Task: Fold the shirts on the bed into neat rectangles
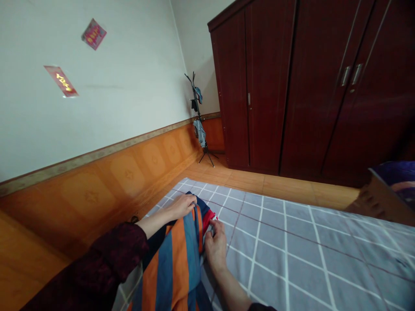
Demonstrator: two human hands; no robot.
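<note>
A striped orange and grey-blue garment [180, 246] lies on the bed in front of me, with navy cloth at its far end. My left hand [183, 206] is closed on the top of the garment, its fingertips at the navy and orange edge. On the near right side, my right hand [216, 244] pinches the garment's edge by a small red part [209, 219]. What kind of garment it is cannot be made out. Cloth hides part of the left fingers.
A grey checked sheet [275, 250] covers the bed. Beyond it stand a dark red wardrobe [266, 86] and a coat rack [199, 116] with clothes. At the right is a cardboard box [372, 196] with purple cloth. Orange panelling [129, 172] runs along the left wall.
</note>
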